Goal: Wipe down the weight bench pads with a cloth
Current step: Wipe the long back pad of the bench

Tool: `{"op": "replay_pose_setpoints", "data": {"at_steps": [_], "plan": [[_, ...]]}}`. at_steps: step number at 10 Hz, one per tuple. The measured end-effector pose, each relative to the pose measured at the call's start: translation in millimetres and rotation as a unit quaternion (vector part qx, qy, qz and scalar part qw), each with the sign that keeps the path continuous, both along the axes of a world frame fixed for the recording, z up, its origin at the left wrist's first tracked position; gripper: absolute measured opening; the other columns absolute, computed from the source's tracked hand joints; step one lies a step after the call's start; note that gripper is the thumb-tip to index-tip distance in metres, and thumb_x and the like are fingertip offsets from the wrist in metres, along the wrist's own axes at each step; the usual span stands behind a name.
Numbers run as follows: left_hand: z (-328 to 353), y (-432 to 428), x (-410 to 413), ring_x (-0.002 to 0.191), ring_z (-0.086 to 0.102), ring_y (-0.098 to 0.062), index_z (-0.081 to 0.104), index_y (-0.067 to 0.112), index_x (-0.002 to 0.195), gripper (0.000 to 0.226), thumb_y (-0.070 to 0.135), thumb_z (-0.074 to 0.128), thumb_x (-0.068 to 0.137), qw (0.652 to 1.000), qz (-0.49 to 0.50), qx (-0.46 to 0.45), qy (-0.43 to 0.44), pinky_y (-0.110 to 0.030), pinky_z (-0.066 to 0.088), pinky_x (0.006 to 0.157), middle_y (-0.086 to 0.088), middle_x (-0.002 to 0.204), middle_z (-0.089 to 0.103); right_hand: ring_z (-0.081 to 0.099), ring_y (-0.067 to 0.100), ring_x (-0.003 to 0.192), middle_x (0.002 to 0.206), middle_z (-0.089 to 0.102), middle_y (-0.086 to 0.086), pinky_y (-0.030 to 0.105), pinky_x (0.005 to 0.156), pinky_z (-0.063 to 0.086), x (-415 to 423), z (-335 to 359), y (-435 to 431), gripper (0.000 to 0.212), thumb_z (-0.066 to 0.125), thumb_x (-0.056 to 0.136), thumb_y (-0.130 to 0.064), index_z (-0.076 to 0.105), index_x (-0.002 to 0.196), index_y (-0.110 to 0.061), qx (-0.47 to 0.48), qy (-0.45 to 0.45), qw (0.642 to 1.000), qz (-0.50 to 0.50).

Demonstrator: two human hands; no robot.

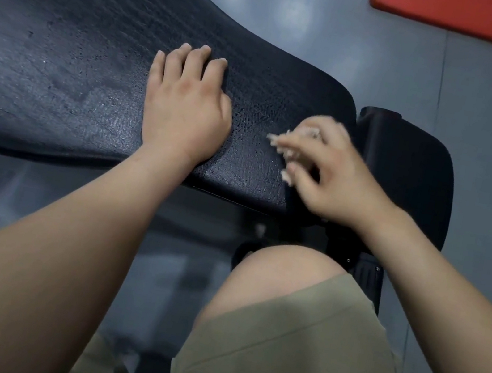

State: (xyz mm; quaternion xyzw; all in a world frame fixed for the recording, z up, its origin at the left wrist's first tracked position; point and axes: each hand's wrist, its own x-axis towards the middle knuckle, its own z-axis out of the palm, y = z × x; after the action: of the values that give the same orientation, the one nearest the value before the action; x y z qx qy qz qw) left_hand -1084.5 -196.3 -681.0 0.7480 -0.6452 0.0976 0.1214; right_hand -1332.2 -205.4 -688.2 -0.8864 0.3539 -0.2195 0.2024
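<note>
Poking from the curled right fingers (332, 129), the cloth (280, 146) touches the bench pad (98, 47); left fingers (193, 63) lie flat.

Blurred by motion: right hand (331, 174) and pale cloth (287, 152), with smeared finger outlines. Mostly hidden under that hand: the cloth, apart from frayed scraps. Cut off by left and top edges: long bench pad (82, 45). Partly hidden behind right forearm (420, 264): small seat pad (411, 162). Cut off at top-right corner: red mat (471, 15). Dark and indistinct behind knee (284, 277): bench frame (366, 275).
</note>
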Motion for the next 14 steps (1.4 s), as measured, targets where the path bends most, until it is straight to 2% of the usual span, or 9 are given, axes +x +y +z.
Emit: {"op": "replay_pose_setpoints", "data": {"at_steps": [2, 5, 6, 8, 9, 11, 12, 13, 14], "plan": [[0, 0, 0, 0.144, 0.036, -0.032, 0.053, 0.019, 0.14, 0.054, 0.033, 0.034, 0.093, 1.0, 0.004, 0.002, -0.002, -0.052, 0.019, 0.122, -0.006, 0.152, 0.048, 0.052, 0.028, 0.105, 0.122, 0.054, 0.012, 0.032, 0.099, 0.041, -22, 1, 10, 0.029, 0.064, 0.098, -0.017, 0.069, 0.127, -0.017, -0.041, 0.042, 0.994, 0.095], [2, 0, 0, 0.144, 0.036, -0.032, 0.054, 0.019, 0.141, 0.056, 0.034, 0.033, 0.091, 1.0, 0.002, -0.001, 0.003, -0.052, 0.019, 0.122, -0.006, 0.152, 0.048, 0.051, 0.038, 0.108, 0.12, 0.054, 0.017, 0.034, 0.101, 0.041, 25, -13, -53, 0.029, 0.057, 0.093, -0.015, 0.07, 0.118, -0.013, -0.041, -0.002, 0.993, -0.112], [2, 0, -1, 0.144, 0.036, -0.032, 0.053, 0.019, 0.141, 0.056, 0.034, 0.033, 0.092, 1.0, 0.002, 0.001, 0.001, -0.052, 0.019, 0.122, -0.006, 0.152, 0.047, 0.05, 0.032, 0.106, 0.122, 0.054, 0.014, 0.027, 0.097, 0.036, 33, -3, -27, 0.035, 0.06, 0.088, -0.013, 0.069, 0.122, -0.013, -0.023, -0.004, 0.998, -0.052], [3, 1, -1, 0.144, 0.036, -0.032, 0.053, 0.019, 0.141, 0.055, 0.033, 0.033, 0.092, 1.0, 0.004, 0.006, -0.002, -0.052, 0.019, 0.122, -0.006, 0.152, 0.047, 0.051, 0.028, 0.114, 0.127, 0.051, 0.011, 0.036, 0.103, 0.041, 4, 11, 20, 0.037, 0.069, 0.088, -0.014, 0.067, 0.124, -0.013, 0.012, 0.01, 0.997, 0.077], [3, 1, -1, 0.144, 0.036, -0.032, 0.053, 0.019, 0.141, 0.055, 0.033, 0.033, 0.092, 1.0, 0.003, 0.005, -0.004, -0.052, 0.02, 0.122, -0.006, 0.152, 0.048, 0.056, 0.019, 0.115, 0.129, 0.041, 0.011, 0.036, 0.099, 0.048, -10, 12, 15, 0.023, 0.074, 0.085, -0.011, 0.068, 0.107, -0.014, 0.057, -0.007, 0.998, 0.037], [3, 0, -1, 0.144, 0.035, -0.033, 0.053, 0.019, 0.141, 0.055, 0.033, 0.033, 0.092, 1.0, 0.003, 0.007, 0.003, -0.053, 0.019, 0.123, -0.007, 0.152, 0.047, 0.066, 0.023, 0.09, 0.113, 0.066, 0.004, 0.038, 0.072, 0.055, 7, 32, -6, 0.019, 0.062, 0.092, -0.01, 0.047, 0.101, -0.018, 0.276, -0.294, 0.907, -0.124], [2, 1, -1, 0.144, 0.035, -0.032, 0.053, 0.019, 0.141, 0.054, 0.033, 0.035, 0.092, 1.0, 0.002, 0.005, 0.004, -0.053, 0.019, 0.122, -0.007, 0.152, 0.047, 0.062, 0.019, 0.115, 0.129, 0.064, -0.003, 0.039, 0.098, 0.049, 5, 26, -16, 0.017, 0.062, 0.093, -0.024, 0.055, 0.106, -0.03, 0.275, -0.208, 0.931, -0.117], [3, 1, -1, 0.144, 0.036, -0.033, 0.054, 0.018, 0.141, 0.055, 0.033, 0.035, 0.092, 1.0, 0.003, 0.003, 0.005, -0.053, 0.019, 0.122, -0.007, 0.152, 0.048, 0.049, 0.018, 0.123, 0.123, 0.049, -0.007, 0.028, 0.109, 0.033, -6, 15, -17, 0.023, 0.063, 0.09, -0.014, 0.066, 0.105, -0.031, 0.133, -0.027, 0.973, -0.184], [4, 1, -1, 0.144, 0.036, -0.033, 0.053, 0.018, 0.141, 0.056, 0.034, 0.033, 0.092, 1.0, 0.001, 0.004, 0.003, -0.052, 0.019, 0.122, -0.007, 0.152, 0.048, 0.054, 0.01, 0.108, 0.115, 0.049, -0.005, 0.021, 0.098, 0.044, -11, 21, -13, 0.041, 0.054, 0.082, -0.002, 0.067, 0.113, -0.025, 0.119, -0.033, 0.971, -0.207]]}}
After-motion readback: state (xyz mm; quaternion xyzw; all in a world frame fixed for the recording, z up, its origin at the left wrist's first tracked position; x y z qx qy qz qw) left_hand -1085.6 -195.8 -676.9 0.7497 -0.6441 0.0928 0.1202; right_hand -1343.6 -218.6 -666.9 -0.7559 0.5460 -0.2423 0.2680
